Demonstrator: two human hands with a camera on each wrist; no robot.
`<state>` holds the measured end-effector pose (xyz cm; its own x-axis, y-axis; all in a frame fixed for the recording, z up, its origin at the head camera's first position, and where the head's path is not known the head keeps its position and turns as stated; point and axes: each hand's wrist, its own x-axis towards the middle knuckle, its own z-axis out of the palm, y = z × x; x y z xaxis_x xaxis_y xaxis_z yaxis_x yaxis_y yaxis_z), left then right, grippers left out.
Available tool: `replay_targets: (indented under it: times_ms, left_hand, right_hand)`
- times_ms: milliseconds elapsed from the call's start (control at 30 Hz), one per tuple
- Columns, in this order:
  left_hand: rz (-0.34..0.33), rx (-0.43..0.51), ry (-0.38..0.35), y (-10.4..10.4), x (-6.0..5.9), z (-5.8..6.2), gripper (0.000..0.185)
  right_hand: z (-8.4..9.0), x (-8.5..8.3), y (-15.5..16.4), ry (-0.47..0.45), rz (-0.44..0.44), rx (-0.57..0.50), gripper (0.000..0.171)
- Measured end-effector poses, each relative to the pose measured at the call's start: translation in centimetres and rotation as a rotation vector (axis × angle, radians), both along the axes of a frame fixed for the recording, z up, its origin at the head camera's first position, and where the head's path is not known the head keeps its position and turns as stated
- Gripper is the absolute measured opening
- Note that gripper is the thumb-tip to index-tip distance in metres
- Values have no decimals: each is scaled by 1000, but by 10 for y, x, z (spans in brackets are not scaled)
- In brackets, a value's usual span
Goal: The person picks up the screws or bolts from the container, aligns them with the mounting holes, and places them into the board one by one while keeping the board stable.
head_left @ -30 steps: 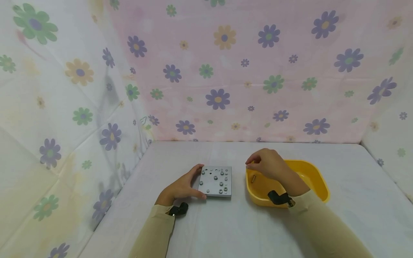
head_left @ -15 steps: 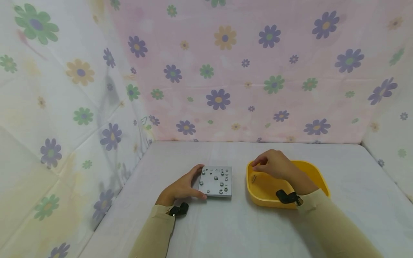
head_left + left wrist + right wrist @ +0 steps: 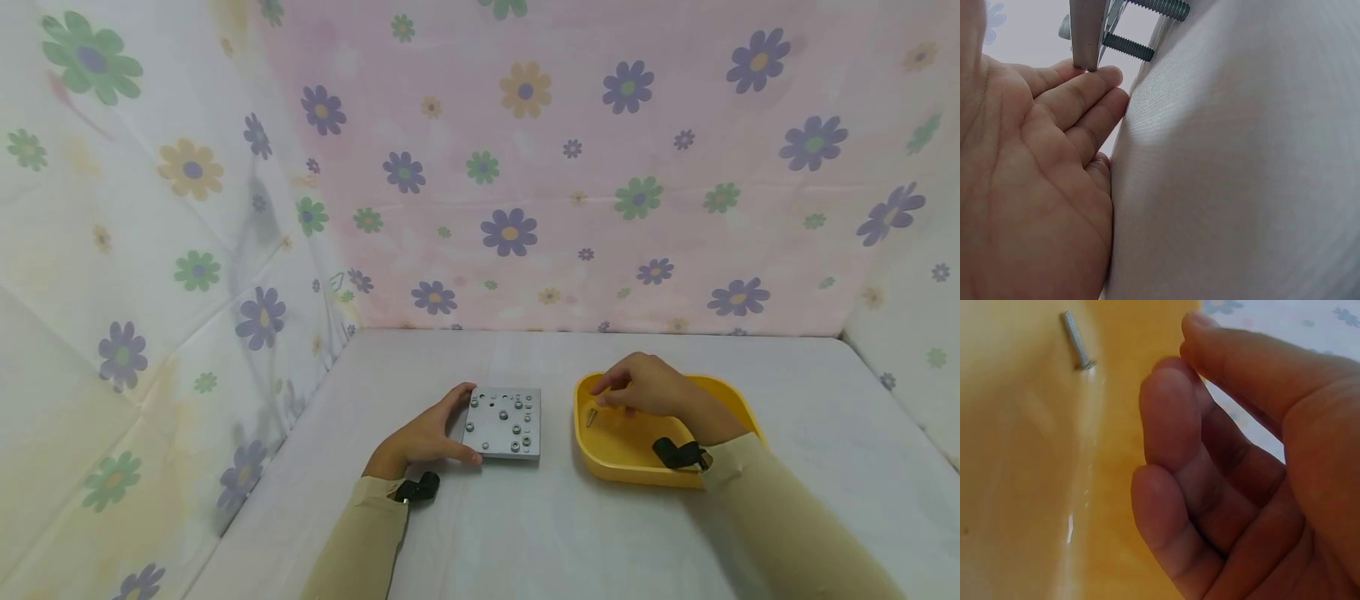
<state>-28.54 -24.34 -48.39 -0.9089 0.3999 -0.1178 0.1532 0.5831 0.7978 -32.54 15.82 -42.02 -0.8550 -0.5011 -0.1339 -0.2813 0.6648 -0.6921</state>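
A square silver metal plate (image 3: 489,429), with holes and several bolt heads on top, sits left of the yellow bin. My left hand (image 3: 422,433) grips its left side, thumb at the near edge and a finger at the far edge. From the left wrist, the plate (image 3: 1088,34) shows edge-on at the fingertips, and threaded bolt shanks (image 3: 1129,47) stick out of its underside. My right hand (image 3: 652,390) hovers over the bin, fingers loosely bent, nothing seen between thumb and fingers. A screw (image 3: 1075,339) lies in the bin, just off those fingertips.
The yellow bin (image 3: 622,475) rests on the white-covered table (image 3: 495,533), to the right of the plate. Flower-patterned cloth (image 3: 570,192) closes off the back and both sides. A black wrist camera (image 3: 675,454) sits close over the bin's near rim.
My right hand has moved right and slightly down, from the bin's left rim to over its inside. The left hand and the plate stay in place.
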Motion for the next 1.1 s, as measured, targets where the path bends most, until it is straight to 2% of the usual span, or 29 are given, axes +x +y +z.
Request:
replay_targets:
  times_ms: [467, 800, 1100]
  left_hand:
    - [-14, 13, 3, 1, 1, 0, 117]
    - [13, 1, -5, 2, 2, 1, 117]
    - [17, -5, 0, 0, 2, 2, 121]
  right_hand:
    - [-11, -5, 4, -67, 25, 19, 24]
    - [-18, -8, 4, -75, 36, 57, 27]
    - [-22, -7, 4, -54, 106, 44, 28]
